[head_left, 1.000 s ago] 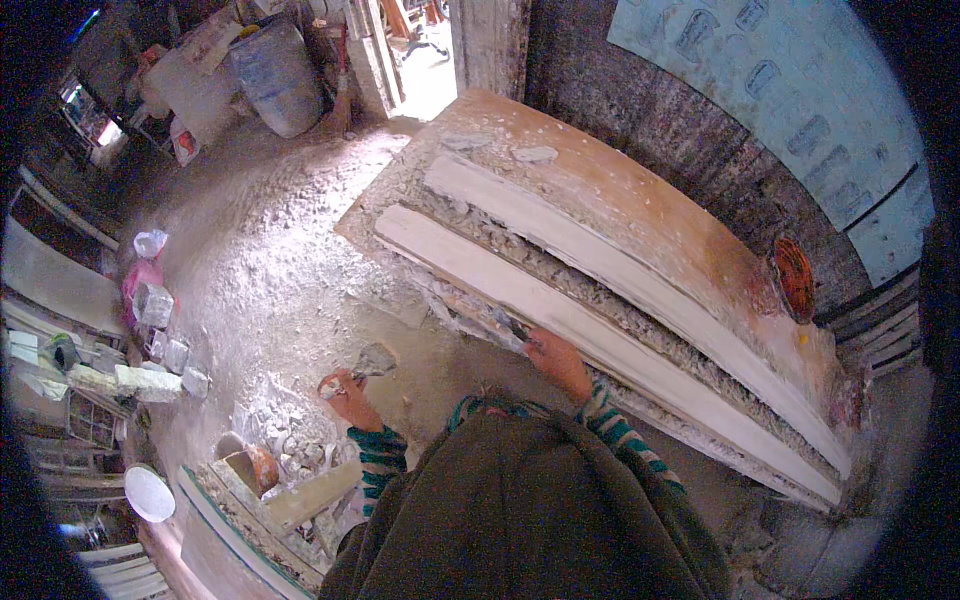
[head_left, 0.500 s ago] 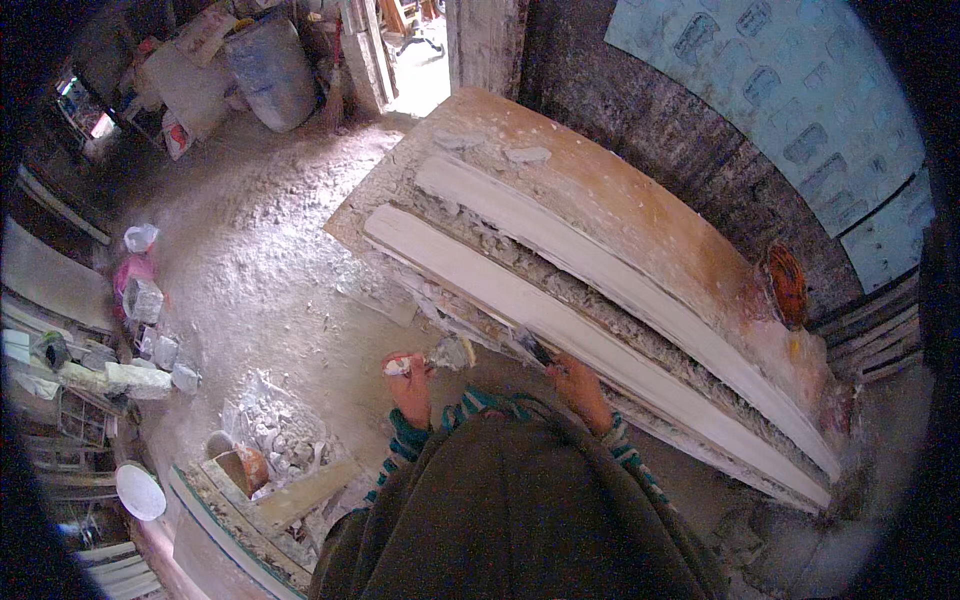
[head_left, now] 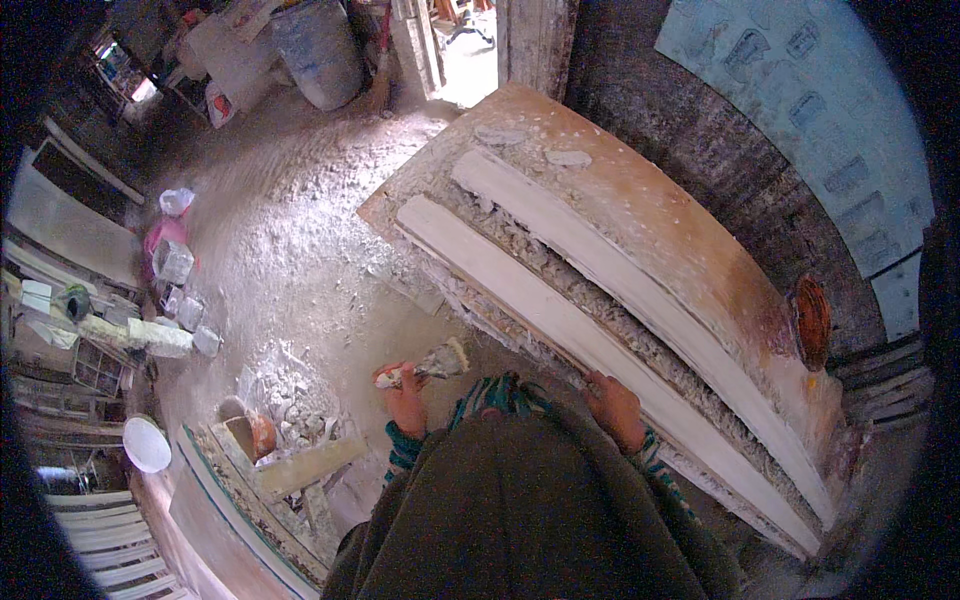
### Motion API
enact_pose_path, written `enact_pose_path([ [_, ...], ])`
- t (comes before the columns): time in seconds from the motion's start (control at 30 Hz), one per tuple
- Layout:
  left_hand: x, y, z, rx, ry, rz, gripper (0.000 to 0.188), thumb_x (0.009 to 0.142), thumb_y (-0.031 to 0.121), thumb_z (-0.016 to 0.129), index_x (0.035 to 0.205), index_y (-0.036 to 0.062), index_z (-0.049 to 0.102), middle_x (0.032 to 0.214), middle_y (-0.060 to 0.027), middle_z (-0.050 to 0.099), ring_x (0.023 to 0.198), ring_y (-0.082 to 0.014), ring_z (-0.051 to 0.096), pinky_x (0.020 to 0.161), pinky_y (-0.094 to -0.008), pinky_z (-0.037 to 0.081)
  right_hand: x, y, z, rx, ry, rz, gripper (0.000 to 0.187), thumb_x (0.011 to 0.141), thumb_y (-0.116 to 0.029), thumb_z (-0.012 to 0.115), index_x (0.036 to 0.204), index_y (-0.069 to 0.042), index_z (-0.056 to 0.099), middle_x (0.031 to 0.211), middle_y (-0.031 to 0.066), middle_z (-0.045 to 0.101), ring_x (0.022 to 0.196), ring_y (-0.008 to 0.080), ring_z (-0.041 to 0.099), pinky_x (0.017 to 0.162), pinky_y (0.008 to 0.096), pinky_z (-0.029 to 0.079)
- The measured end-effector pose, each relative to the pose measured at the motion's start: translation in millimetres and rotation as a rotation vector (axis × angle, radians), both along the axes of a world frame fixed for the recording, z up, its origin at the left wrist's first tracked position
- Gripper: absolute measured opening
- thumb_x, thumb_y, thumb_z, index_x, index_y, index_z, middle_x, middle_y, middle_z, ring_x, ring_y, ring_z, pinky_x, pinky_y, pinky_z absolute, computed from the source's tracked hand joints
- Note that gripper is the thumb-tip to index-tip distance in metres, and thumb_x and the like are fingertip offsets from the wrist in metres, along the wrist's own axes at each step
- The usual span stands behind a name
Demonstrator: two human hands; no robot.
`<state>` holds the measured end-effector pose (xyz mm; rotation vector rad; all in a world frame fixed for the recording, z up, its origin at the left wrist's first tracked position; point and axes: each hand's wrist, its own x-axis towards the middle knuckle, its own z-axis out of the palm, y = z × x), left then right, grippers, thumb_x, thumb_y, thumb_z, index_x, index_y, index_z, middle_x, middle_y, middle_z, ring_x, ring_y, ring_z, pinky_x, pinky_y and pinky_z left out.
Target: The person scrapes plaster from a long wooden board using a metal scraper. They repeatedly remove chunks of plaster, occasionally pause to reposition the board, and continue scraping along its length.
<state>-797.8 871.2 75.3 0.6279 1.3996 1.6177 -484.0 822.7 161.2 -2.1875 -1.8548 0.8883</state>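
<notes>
My left hand (head_left: pixel 406 400) is closed round the red handle of a paintbrush (head_left: pixel 442 361), its pale, caked bristles pointing right, above the floor. My right hand (head_left: pixel 614 408) is closed at the near edge of a long white plaster moulding (head_left: pixel 520 285). What lies in its fingers is hidden from me. A second white moulding (head_left: pixel 620 270) runs beside the first on the brown board (head_left: pixel 640 185), with rough plaster crumbs in the groove between them. Both lengths slant from the upper left to the lower right.
Plaster rubble (head_left: pixel 287 395) lies on the dusty floor at left, next to an orange-brown pot (head_left: pixel 262 436) and a wooden plank (head_left: pixel 315 468). A white round bucket (head_left: pixel 147 445) is farther left. A blue barrel (head_left: pixel 318 55) stands near the bright doorway. A coiled orange object (head_left: pixel 812 322) rests at right.
My right hand has shifted right and down along the moulding's near edge; the dark tool seen in it before is now out of sight. The brush has tilted upward. The whole view has swung left.
</notes>
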Motion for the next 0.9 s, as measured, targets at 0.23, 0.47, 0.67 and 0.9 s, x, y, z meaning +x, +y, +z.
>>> enact_pose_path([
  [0.23, -5.2, -6.5, -24.3, -0.011, 0.007, 0.014, 0.026, 0.086, 0.016, 0.057, 0.102, 0.0071, 0.039, 0.088, -0.0074, 0.053, 0.072, -0.0160, 0.058, 0.059, -0.0284, 0.054, -14.0, 20.3, -90.4, 0.236, -0.022, 0.067, 0.036, 0.083, -0.026, 0.055, 0.115, -0.013, 0.047, 0.093, 0.0195, 0.056, 0.081, 0.0381, 0.057, 0.067, 0.0473, 0.047],
  [0.47, 28.2, 15.0, 1.4, 0.003, 0.048, -0.101, 0.026, 0.085, 0.014, 0.059, 0.101, 0.0069, 0.040, 0.086, -0.0077, 0.054, 0.070, -0.0156, 0.058, 0.060, -0.0285, 0.054, -30.7, 64.1, -31.9, 0.282, 0.223, 0.115, 0.032, 0.083, -0.029, 0.056, 0.109, -0.011, 0.050, 0.091, 0.0185, 0.058, 0.084, 0.0373, 0.058, 0.069, 0.0442, 0.047],
  [0.67, 94.2, 22.4, 9.0, 0.110, 0.043, -0.480, 0.021, 0.082, 0.012, 0.062, 0.095, 0.0084, 0.046, 0.082, -0.0050, 0.056, 0.067, -0.0123, 0.056, 0.060, -0.0263, 0.050, 13.8, 24.4, -27.9, 0.294, 0.188, -0.233, 0.027, 0.082, -0.026, 0.060, 0.101, -0.008, 0.052, 0.072, 0.0124, 0.061, 0.069, 0.0256, 0.059, 0.060, 0.0347, 0.044],
  [0.9, 115.3, 43.8, 51.4, 0.027, 0.116, -0.924, 0.009, 0.081, 0.012, 0.062, 0.083, 0.0046, 0.057, 0.071, -0.0011, 0.057, 0.060, -0.0076, 0.053, 0.056, -0.0206, 0.046, 29.0, -2.3, -37.7, 0.283, 0.273, -0.254, 0.026, 0.082, -0.022, 0.059, 0.102, -0.008, 0.052, 0.090, 0.0148, 0.061, 0.079, 0.0315, 0.059, 0.068, 0.0387, 0.046],
])
